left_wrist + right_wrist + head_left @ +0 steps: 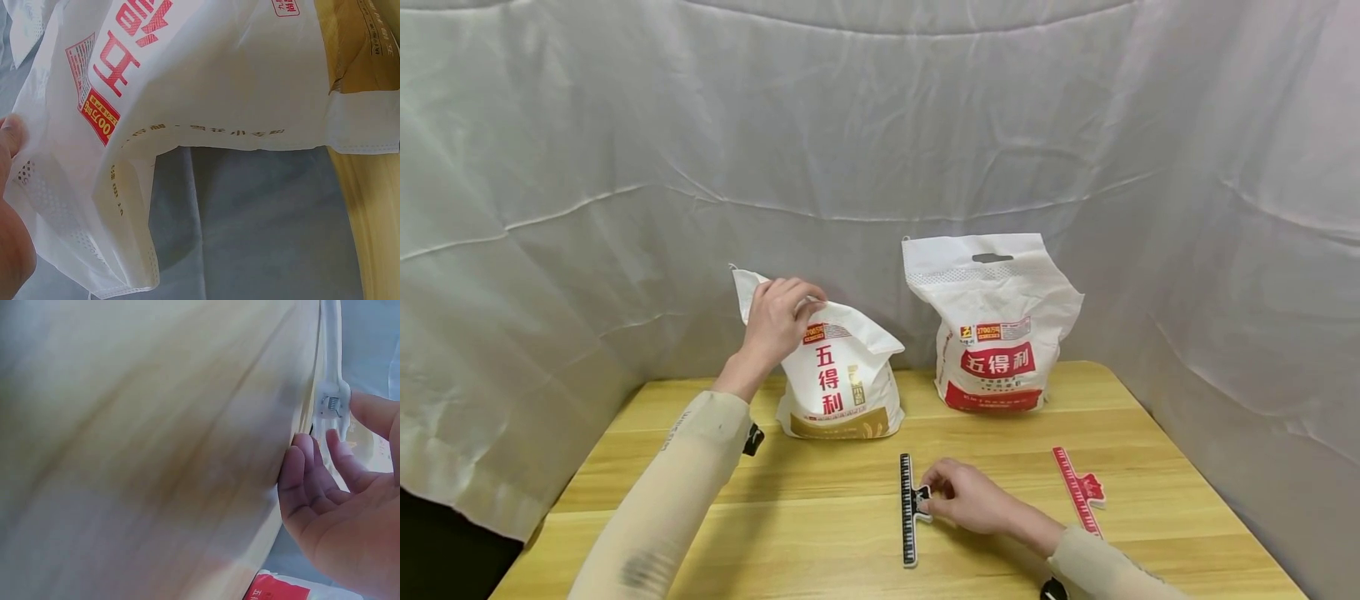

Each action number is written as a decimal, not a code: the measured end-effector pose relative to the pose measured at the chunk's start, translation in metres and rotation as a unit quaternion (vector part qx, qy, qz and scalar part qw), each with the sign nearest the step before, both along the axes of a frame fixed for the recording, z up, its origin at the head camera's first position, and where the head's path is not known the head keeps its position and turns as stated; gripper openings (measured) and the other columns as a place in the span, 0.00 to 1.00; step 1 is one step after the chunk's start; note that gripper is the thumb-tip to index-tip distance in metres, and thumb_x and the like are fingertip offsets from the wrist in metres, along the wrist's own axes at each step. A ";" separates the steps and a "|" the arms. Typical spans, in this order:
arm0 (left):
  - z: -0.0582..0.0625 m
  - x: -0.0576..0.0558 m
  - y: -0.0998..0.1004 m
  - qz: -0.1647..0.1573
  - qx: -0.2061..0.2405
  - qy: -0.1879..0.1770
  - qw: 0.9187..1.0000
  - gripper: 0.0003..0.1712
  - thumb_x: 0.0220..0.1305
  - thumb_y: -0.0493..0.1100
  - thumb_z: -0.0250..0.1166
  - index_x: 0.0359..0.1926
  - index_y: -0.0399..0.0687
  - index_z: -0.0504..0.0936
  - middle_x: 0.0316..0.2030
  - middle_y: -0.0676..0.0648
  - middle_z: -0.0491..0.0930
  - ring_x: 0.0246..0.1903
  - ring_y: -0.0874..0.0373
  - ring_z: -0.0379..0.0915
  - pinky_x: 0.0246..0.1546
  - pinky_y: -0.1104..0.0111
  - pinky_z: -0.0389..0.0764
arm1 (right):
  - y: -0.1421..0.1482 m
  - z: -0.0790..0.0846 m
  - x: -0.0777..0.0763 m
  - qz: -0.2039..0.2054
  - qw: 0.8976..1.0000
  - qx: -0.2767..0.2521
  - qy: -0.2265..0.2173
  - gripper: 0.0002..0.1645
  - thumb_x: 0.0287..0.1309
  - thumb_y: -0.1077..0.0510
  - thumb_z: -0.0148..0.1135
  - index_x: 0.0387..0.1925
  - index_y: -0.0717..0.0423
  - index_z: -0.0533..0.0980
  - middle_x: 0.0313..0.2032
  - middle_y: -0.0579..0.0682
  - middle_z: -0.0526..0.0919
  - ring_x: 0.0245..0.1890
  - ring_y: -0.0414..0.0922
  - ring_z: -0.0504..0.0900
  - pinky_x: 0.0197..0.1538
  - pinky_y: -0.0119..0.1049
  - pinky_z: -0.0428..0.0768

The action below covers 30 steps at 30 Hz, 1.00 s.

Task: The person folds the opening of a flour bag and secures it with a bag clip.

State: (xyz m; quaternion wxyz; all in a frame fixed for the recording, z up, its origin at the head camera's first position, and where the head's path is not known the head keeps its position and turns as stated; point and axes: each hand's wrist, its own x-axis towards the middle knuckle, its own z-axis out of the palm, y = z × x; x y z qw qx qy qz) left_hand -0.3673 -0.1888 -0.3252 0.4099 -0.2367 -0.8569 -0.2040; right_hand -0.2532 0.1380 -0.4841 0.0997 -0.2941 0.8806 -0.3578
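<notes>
My left hand (778, 321) grips the top of a white flour bag (850, 354) with red lettering and a gold base band; the bag's upper edge is folded and slumps to the right. In the left wrist view, the thumb side of the hand (15, 231) lies against the perforated strip of the bag (219, 94). My right hand (973, 500) pinches the handle of a long black clip (908, 517) with a piano-key pattern, at the table. The right wrist view shows the thumb and a finger at the clip's white back (331, 406), where a spring is visible.
A second flour bag (1000, 362), with a red label and a handle slot, stands upright at the back right. A red piano-key clip (1078, 492) lies on the wooden table (820, 550) right of my right hand. Grey curtain (820, 125) hangs behind and at both sides.
</notes>
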 end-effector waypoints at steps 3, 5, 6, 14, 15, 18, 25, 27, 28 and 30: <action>0.000 0.001 0.000 0.001 0.000 -0.001 1.000 0.04 0.59 0.40 0.67 0.36 0.54 0.83 0.35 0.53 0.82 0.37 0.56 0.73 0.57 0.52 0.63 | 0.000 0.001 0.000 0.000 1.000 -0.017 -0.015 0.14 0.55 0.49 0.66 0.39 0.51 0.75 0.33 0.41 0.77 0.31 0.38 0.75 0.33 0.31 0.75; 0.000 0.001 0.000 0.000 0.000 0.000 1.000 0.04 0.59 0.40 0.67 0.36 0.53 0.83 0.35 0.53 0.82 0.37 0.55 0.73 0.57 0.52 0.63 | 0.001 0.001 0.000 -0.001 0.999 -0.028 -0.021 0.14 0.56 0.50 0.65 0.40 0.51 0.75 0.34 0.42 0.78 0.32 0.38 0.76 0.34 0.31 0.76; 0.000 0.002 0.000 0.000 0.000 0.000 1.000 0.04 0.59 0.40 0.67 0.36 0.53 0.83 0.35 0.53 0.82 0.37 0.55 0.73 0.57 0.52 0.64 | 0.001 0.002 0.001 -0.002 0.999 -0.033 -0.023 0.14 0.56 0.50 0.65 0.40 0.51 0.74 0.34 0.42 0.78 0.32 0.38 0.76 0.35 0.31 0.76; 0.001 0.002 0.001 0.001 0.000 0.000 1.000 0.03 0.59 0.40 0.67 0.36 0.53 0.83 0.35 0.53 0.82 0.37 0.55 0.73 0.57 0.52 0.64 | -0.001 0.005 0.003 -0.026 0.995 -0.081 -0.055 0.17 0.58 0.54 0.64 0.46 0.57 0.72 0.33 0.48 0.78 0.32 0.42 0.77 0.33 0.32 0.77; 0.001 0.002 0.001 0.002 0.000 0.000 1.000 0.03 0.59 0.40 0.67 0.36 0.53 0.83 0.35 0.53 0.82 0.37 0.55 0.73 0.57 0.52 0.63 | -0.001 0.005 0.004 -0.028 0.994 -0.086 -0.057 0.17 0.58 0.56 0.63 0.46 0.58 0.71 0.33 0.49 0.78 0.31 0.42 0.78 0.31 0.32 0.78; 0.001 0.002 0.000 0.003 -0.001 0.000 1.000 0.04 0.59 0.40 0.67 0.36 0.53 0.83 0.35 0.53 0.82 0.37 0.56 0.73 0.57 0.52 0.64 | -0.003 0.003 0.003 -0.035 0.993 -0.099 -0.048 0.16 0.59 0.59 0.63 0.47 0.60 0.71 0.32 0.52 0.77 0.29 0.44 0.77 0.30 0.32 0.77; 0.000 0.002 0.000 0.000 0.000 0.002 1.000 0.03 0.59 0.41 0.67 0.36 0.53 0.83 0.35 0.53 0.82 0.36 0.56 0.73 0.57 0.53 0.64 | -0.005 0.009 0.004 -0.071 0.985 -0.146 -0.050 0.24 0.54 0.60 0.67 0.50 0.64 0.69 0.36 0.53 0.76 0.35 0.45 0.75 0.39 0.31 0.77; 0.000 0.002 0.000 0.000 0.000 0.002 1.000 0.03 0.59 0.41 0.67 0.36 0.53 0.83 0.35 0.53 0.82 0.36 0.56 0.73 0.57 0.53 0.64 | -0.006 0.012 0.003 -0.083 0.981 -0.164 -0.060 0.28 0.51 0.58 0.69 0.51 0.64 0.70 0.38 0.53 0.77 0.37 0.45 0.76 0.41 0.31 0.78; 0.000 0.002 0.000 0.000 -0.001 0.002 1.000 0.03 0.59 0.41 0.67 0.36 0.53 0.83 0.35 0.53 0.82 0.36 0.56 0.73 0.57 0.53 0.64 | -0.006 0.013 0.003 -0.087 0.979 -0.173 -0.064 0.30 0.50 0.57 0.70 0.52 0.64 0.70 0.39 0.53 0.77 0.37 0.46 0.76 0.42 0.31 0.78; 0.000 0.002 0.000 0.000 0.000 0.000 1.000 0.03 0.59 0.41 0.67 0.36 0.54 0.83 0.35 0.53 0.82 0.37 0.56 0.73 0.57 0.53 0.63 | -0.007 0.015 0.002 -0.096 0.974 -0.191 -0.069 0.32 0.48 0.56 0.72 0.53 0.65 0.70 0.39 0.54 0.78 0.38 0.47 0.77 0.42 0.32 0.79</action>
